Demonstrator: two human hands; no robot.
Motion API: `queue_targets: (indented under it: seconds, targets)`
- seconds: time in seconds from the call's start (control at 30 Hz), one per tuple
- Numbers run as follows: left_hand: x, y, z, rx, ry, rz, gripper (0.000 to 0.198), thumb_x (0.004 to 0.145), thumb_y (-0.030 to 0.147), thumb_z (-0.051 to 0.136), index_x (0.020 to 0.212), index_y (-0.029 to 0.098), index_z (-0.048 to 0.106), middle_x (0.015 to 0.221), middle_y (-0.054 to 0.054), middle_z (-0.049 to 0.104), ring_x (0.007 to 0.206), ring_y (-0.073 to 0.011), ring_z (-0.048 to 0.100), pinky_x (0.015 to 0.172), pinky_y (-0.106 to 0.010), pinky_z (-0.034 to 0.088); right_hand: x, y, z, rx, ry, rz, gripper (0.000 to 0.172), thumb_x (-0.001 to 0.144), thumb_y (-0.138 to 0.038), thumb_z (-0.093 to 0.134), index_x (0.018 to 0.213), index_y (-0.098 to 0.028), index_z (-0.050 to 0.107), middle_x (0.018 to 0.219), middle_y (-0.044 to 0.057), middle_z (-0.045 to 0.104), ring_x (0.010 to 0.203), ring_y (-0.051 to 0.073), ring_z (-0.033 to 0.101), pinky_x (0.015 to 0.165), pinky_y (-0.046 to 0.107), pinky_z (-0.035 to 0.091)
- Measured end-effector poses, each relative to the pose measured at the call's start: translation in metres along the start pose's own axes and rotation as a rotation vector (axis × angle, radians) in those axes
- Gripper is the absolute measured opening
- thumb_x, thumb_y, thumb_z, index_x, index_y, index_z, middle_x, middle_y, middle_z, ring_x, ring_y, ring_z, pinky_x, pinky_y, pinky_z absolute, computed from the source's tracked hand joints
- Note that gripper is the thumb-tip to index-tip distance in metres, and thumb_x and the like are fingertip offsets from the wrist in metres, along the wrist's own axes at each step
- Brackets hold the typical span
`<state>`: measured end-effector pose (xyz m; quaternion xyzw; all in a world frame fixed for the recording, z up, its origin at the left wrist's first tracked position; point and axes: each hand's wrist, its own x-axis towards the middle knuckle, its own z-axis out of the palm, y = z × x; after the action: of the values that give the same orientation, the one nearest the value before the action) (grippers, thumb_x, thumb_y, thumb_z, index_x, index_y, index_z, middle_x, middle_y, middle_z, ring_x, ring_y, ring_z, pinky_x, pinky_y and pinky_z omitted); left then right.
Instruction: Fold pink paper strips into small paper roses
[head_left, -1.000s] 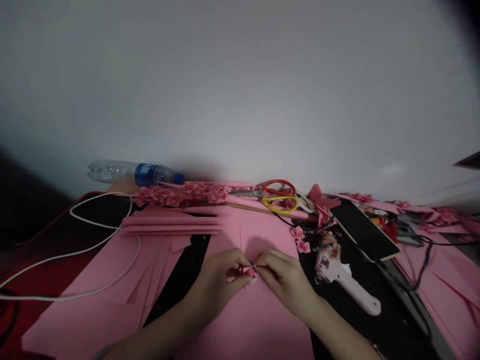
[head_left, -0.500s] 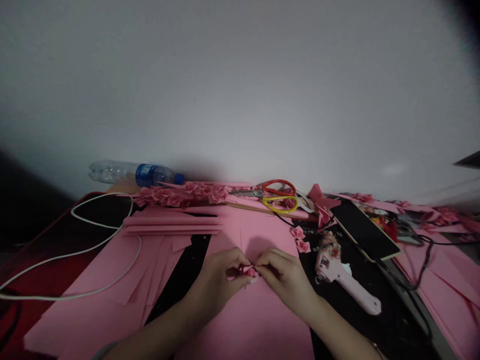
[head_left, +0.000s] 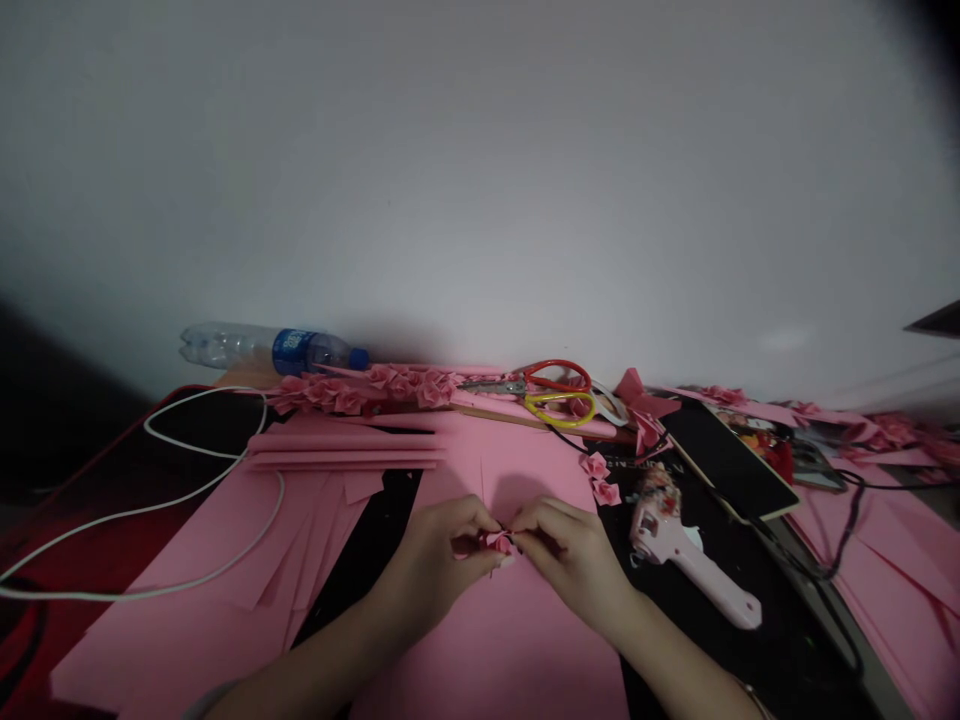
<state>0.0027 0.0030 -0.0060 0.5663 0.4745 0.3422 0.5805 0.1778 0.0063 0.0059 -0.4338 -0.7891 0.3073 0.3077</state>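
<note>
Both hands meet low in the middle of the view, pinching a small pink paper flower between their fingertips. My left hand holds it from the left and my right hand from the right. Fingers hide much of the flower. Beneath my hands lies a large pink paper sheet. Two loose pink paper flowers sit just beyond my right hand, and a pink hot glue gun lies to its right.
Along the back, against a white wall, lie a pink paper flower garland, scissors with red and yellow handles, and a plastic bottle. A white cable loops at left. A black tablet lies at right.
My hands stay in nearly the same place around the flower, with only slight finger movement. The surrounding objects have not moved.
</note>
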Motion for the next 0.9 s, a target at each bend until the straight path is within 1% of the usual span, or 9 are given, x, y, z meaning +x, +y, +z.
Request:
queue_targets:
  seconds: [0.27,0.53,0.7,0.77,0.9]
  targets:
    - [0.0002,0.0008,-0.0006,-0.009,-0.005,0.004,0.006,0.066,0.016,0.066,0.07,0.013,0.062,0.068,-0.003,0.066,0.065,-0.0147,0.061,0.061,-0.024,0.048,-0.0008,0.002,0.0009,-0.005,0.003,0.007,0.011,0.082,-0.012,0.055,0.075,-0.017,0.061,0.069,0.003,0.06,0.062,0.013,0.055,0.056,0.022,0.04]
    - [0.0001,0.0026,0.0003,-0.034,-0.009,-0.009,0.005,0.066,0.013,0.066,0.069,0.014,0.062,0.068,-0.002,0.067,0.064,-0.0144,0.062,0.06,-0.023,0.048,-0.0019,0.0034,0.001,0.0,0.028,0.02,0.01,0.081,-0.012,0.056,0.076,-0.018,0.062,0.07,0.003,0.062,0.063,0.014,0.057,0.058,0.022,0.043]
    - [0.002,0.0013,-0.0006,-0.045,-0.004,-0.005,0.006,0.066,0.014,0.066,0.069,0.014,0.061,0.068,-0.001,0.066,0.065,-0.0138,0.061,0.06,-0.023,0.046,-0.0006,0.0075,0.0024,0.012,0.062,0.069,0.007,0.078,-0.013,0.059,0.074,-0.019,0.06,0.07,0.002,0.061,0.063,0.014,0.057,0.058,0.023,0.043]
    - [0.0034,0.0004,-0.0014,-0.095,-0.009,-0.013,0.01,0.065,0.014,0.068,0.069,0.014,0.059,0.069,-0.001,0.066,0.067,-0.0136,0.062,0.062,-0.023,0.046,0.0007,0.0086,0.0019,0.047,0.055,0.099,0.008,0.077,-0.011,0.06,0.077,-0.019,0.059,0.073,0.001,0.062,0.064,0.014,0.056,0.06,0.023,0.043]
    - [0.0041,0.0006,-0.0017,-0.214,-0.019,-0.052,0.015,0.063,0.011,0.069,0.069,0.015,0.056,0.071,0.0,0.067,0.07,-0.0135,0.062,0.063,-0.023,0.047,0.0035,0.0072,-0.0014,0.113,0.017,0.148,0.015,0.077,-0.01,0.058,0.088,-0.02,0.058,0.083,0.002,0.061,0.072,0.014,0.055,0.063,0.024,0.044]
